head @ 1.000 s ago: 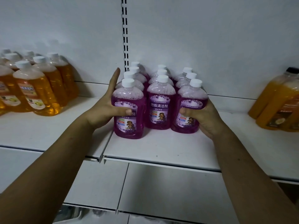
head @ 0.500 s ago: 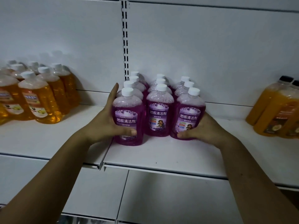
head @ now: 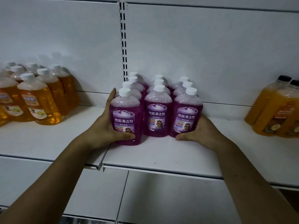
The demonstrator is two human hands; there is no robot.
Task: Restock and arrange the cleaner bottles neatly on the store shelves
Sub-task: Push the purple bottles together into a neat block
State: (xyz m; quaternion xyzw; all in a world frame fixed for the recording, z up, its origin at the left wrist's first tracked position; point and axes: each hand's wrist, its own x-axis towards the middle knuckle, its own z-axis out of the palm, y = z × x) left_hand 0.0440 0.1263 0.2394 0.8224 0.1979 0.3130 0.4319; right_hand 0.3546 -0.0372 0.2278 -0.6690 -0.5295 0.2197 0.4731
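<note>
Left hand point(head: 106, 126): bare, thumb and one long straight finger visible. Right hand point(head: 200, 131): bare, thumb and back of hand visible, remaining fingers hidden. Left forearm point(head: 53, 172) and right forearm point(head: 246, 172): bare, slim, smooth, uncovered to picture's bottom edge. Dim light; nails too indistinct to make out.

Back wall: white metal back panel point(head: 210, 46), plain, spanning 9 through 12 to 3 o'clock; a dark horizontal seam runs near the top edge.
Upright: slotted upright point(head: 123, 38) with paired dark slots, running down from 12 o'clock toward the centre, between two panel sections.
Shelf: white shelf point(head: 161, 152) made of two boards, meeting at a joint point(head: 102, 166) toward 7 o'clock.
Below: lower white panels point(head: 169, 199) at 6 o'clock, split by a thin vertical seam.
Light: dim, even, greyish; soft shadow under the shelf's front edge.
</note>
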